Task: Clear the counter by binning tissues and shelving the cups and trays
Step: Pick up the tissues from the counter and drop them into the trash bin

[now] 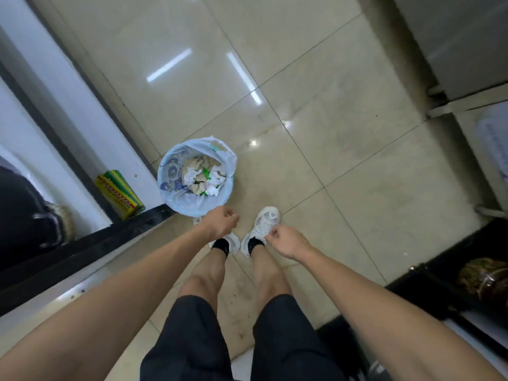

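A small round bin (pixel 167 198) lined with a pale blue plastic bag stands on the tiled floor beside the counter's end. Crumpled white and beige tissues (pixel 202 177) lie inside it. My left hand (pixel 221 224) hangs just in front of the bin's near rim, fingers curled loosely, nothing visible in it. My right hand (pixel 288 242) hovers over my right shoe, fingers also curled in, holding nothing that I can see. No cups or trays are in sight.
A dark-edged counter (pixel 82 243) runs along the left, with a yellow-green packet (pixel 119 196) on a low shelf. A dark unit (pixel 439 284) holding a glass jar (pixel 486 281) stands at right. Glossy beige floor tiles (pixel 316 119) stretch ahead.
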